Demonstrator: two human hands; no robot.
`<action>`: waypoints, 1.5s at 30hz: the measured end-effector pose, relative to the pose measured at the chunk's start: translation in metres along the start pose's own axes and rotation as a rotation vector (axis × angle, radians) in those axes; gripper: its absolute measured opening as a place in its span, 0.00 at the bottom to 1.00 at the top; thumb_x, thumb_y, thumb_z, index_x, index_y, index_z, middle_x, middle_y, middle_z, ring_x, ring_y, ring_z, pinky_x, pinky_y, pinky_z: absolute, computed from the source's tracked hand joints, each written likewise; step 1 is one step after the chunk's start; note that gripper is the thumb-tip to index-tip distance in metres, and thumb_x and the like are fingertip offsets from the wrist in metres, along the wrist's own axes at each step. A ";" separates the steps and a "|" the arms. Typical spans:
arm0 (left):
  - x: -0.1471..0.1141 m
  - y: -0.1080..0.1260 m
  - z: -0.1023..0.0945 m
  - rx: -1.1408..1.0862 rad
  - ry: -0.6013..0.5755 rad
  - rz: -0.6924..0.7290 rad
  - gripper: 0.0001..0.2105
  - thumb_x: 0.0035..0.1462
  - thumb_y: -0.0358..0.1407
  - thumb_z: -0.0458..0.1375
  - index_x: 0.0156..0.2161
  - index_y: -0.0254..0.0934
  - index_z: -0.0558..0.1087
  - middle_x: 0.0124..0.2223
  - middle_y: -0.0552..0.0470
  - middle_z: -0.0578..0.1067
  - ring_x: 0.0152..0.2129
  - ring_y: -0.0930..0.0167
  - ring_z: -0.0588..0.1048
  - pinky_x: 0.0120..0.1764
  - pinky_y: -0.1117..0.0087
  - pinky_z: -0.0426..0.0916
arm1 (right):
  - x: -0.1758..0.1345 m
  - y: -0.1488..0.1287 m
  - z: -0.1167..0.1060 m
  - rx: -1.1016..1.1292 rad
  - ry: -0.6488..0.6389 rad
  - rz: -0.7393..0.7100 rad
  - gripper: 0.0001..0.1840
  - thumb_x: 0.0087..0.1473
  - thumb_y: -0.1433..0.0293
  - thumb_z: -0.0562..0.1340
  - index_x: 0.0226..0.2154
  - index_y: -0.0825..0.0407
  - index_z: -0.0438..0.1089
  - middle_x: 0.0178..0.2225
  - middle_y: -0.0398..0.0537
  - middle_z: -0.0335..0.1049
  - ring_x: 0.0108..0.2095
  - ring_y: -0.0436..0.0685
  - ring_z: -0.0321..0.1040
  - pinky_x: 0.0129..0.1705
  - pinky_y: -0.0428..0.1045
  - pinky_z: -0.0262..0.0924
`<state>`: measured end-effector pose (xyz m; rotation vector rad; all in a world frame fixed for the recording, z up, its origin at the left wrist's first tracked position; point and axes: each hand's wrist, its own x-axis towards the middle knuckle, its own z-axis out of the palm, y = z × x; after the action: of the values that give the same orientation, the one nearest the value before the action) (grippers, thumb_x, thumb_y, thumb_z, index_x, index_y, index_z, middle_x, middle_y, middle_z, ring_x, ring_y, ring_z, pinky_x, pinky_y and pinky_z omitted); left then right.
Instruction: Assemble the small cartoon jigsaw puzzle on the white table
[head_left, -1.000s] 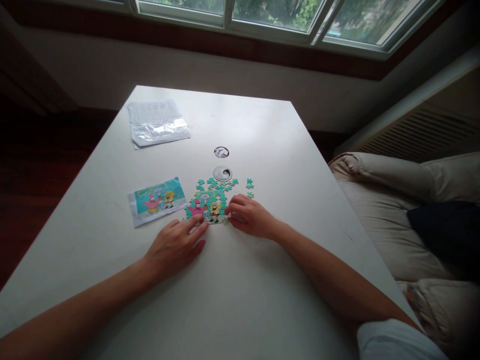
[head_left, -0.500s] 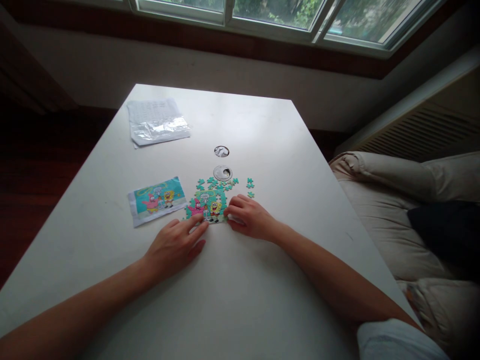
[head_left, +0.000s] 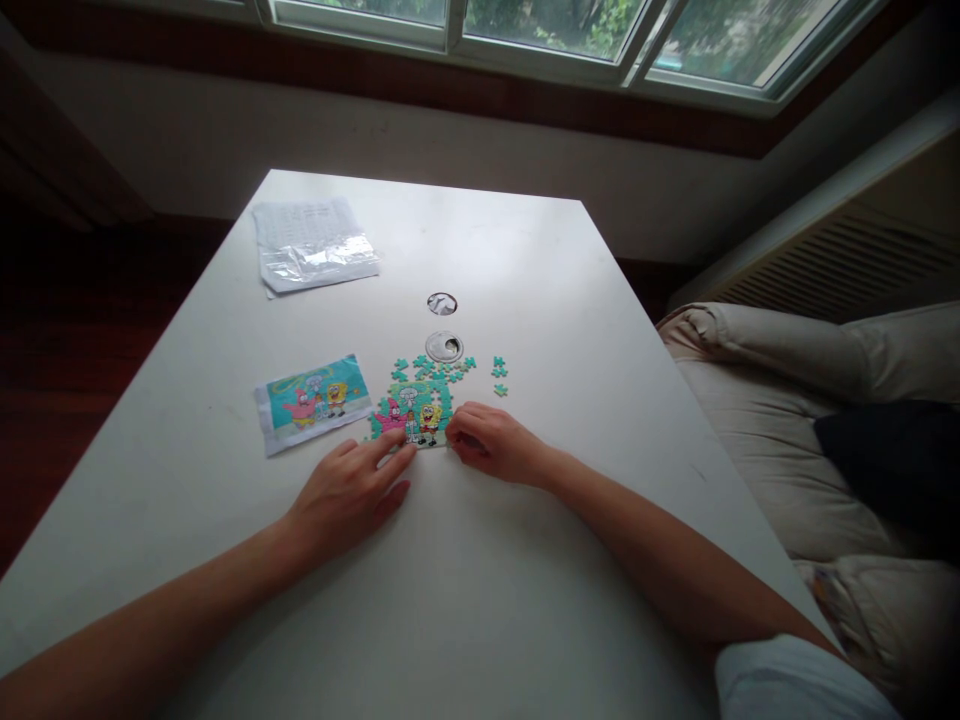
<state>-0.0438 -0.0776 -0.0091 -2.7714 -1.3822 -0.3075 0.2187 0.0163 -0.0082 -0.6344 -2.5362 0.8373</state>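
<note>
A partly joined jigsaw puzzle [head_left: 411, 408] with cartoon figures lies flat on the white table. My left hand [head_left: 358, 485] rests with fingers stretched out, its fingertips on the puzzle's lower left edge. At the right edge of the puzzle is my right hand [head_left: 491, 440], thumb and fingers pinched together; whatever they grip is hidden behind them. Loose green puzzle pieces [head_left: 421, 368] lie along the top of the joined part. A few more green pieces [head_left: 499, 372] sit apart, beyond my right hand. Left of the puzzle lies a printed picture sheet [head_left: 313, 400] showing the same figures.
Papers in a clear plastic sleeve [head_left: 315, 248] lie at the table's far left. Two round fittings are set in the tabletop, a cable grommet [head_left: 444, 347] and an open hole [head_left: 442, 303]. A beige sofa [head_left: 739, 430] stands along the right side.
My right hand has shifted slightly down, and its fingers have curled closer together at the puzzle's right edge. My left hand stays in place.
</note>
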 end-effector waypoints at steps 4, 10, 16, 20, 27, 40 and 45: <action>0.000 0.000 0.000 0.010 0.011 0.003 0.15 0.66 0.36 0.54 0.56 0.38 0.69 0.60 0.42 0.72 0.42 0.64 0.78 0.41 0.62 0.68 | 0.000 0.001 0.001 -0.036 0.014 -0.021 0.13 0.59 0.77 0.57 0.44 0.48 0.69 0.36 0.47 0.70 0.37 0.55 0.65 0.41 0.49 0.61; 0.000 0.000 0.000 0.005 0.012 0.012 0.14 0.67 0.37 0.54 0.55 0.39 0.69 0.59 0.43 0.72 0.42 0.64 0.77 0.42 0.62 0.68 | -0.001 0.021 -0.002 -0.121 0.197 0.132 0.10 0.58 0.77 0.58 0.38 0.49 0.72 0.32 0.46 0.69 0.35 0.55 0.64 0.41 0.51 0.60; -0.001 -0.002 0.001 -0.023 0.008 0.021 0.13 0.67 0.37 0.54 0.54 0.39 0.70 0.58 0.44 0.73 0.39 0.65 0.77 0.41 0.62 0.68 | 0.000 0.043 -0.006 -0.339 0.402 0.349 0.06 0.60 0.71 0.61 0.39 0.49 0.74 0.39 0.50 0.69 0.43 0.60 0.64 0.48 0.55 0.60; -0.001 0.000 0.000 -0.038 0.009 0.046 0.13 0.67 0.36 0.53 0.53 0.39 0.70 0.58 0.45 0.73 0.39 0.66 0.77 0.40 0.63 0.67 | 0.005 0.048 -0.004 -0.399 0.406 0.366 0.09 0.62 0.67 0.61 0.44 0.48 0.74 0.41 0.51 0.69 0.44 0.62 0.64 0.50 0.57 0.59; -0.001 0.002 -0.002 -0.070 0.015 0.091 0.12 0.67 0.36 0.52 0.53 0.40 0.70 0.58 0.45 0.74 0.38 0.67 0.77 0.40 0.64 0.66 | 0.026 0.065 -0.005 -0.460 0.389 0.394 0.11 0.63 0.65 0.61 0.46 0.48 0.75 0.40 0.51 0.69 0.44 0.61 0.64 0.49 0.55 0.58; -0.002 0.000 0.000 -0.074 0.002 0.083 0.13 0.67 0.36 0.52 0.54 0.40 0.70 0.59 0.44 0.73 0.41 0.67 0.77 0.40 0.64 0.67 | 0.039 0.063 -0.006 -0.450 0.372 0.443 0.08 0.61 0.63 0.63 0.41 0.49 0.74 0.40 0.51 0.68 0.44 0.61 0.63 0.48 0.55 0.58; -0.003 0.000 0.001 -0.067 -0.014 0.075 0.14 0.67 0.37 0.53 0.55 0.40 0.69 0.60 0.45 0.72 0.41 0.66 0.77 0.40 0.63 0.67 | 0.050 0.064 -0.012 -0.397 0.312 0.496 0.04 0.57 0.67 0.64 0.36 0.49 0.72 0.38 0.50 0.68 0.41 0.60 0.63 0.46 0.54 0.57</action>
<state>-0.0452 -0.0798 -0.0111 -2.8763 -1.2900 -0.3392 0.2022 0.0945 -0.0287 -1.4392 -2.2917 0.3279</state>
